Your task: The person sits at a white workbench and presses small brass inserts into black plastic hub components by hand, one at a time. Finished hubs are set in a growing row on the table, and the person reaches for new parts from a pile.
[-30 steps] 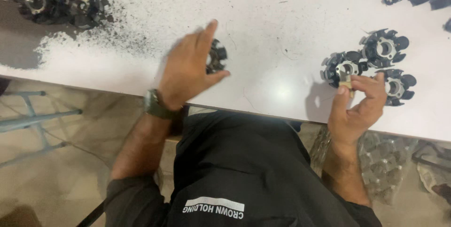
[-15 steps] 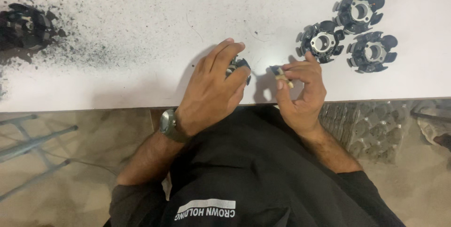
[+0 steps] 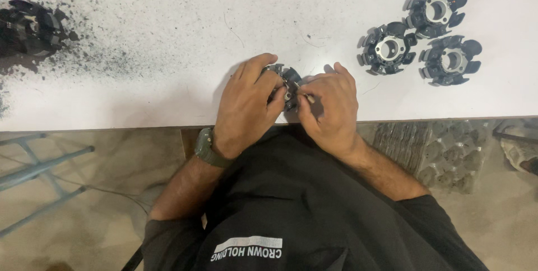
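Observation:
My left hand [image 3: 246, 105] grips a black round finned part [image 3: 289, 77] with a metal centre, near the front edge of the white table [image 3: 168, 35]. My right hand [image 3: 330, 108] pinches a small metal piece [image 3: 305, 97] and presses it against the centre of that part. Both hands meet over the part, and fingers hide most of it. A dark watch [image 3: 206, 146] sits on my left wrist.
Three similar black finned parts [image 3: 388, 48] [image 3: 437, 8] [image 3: 451, 59] lie at the right of the table. Another dark part [image 3: 28, 24] sits at the far left amid black dust [image 3: 89, 52]. A grey moulded tray [image 3: 443, 153] lies on the floor at right.
My right hand has come from the group of parts at the right over to the left hand with the small metal piece. The left hand has drawn its part towards the table edge.

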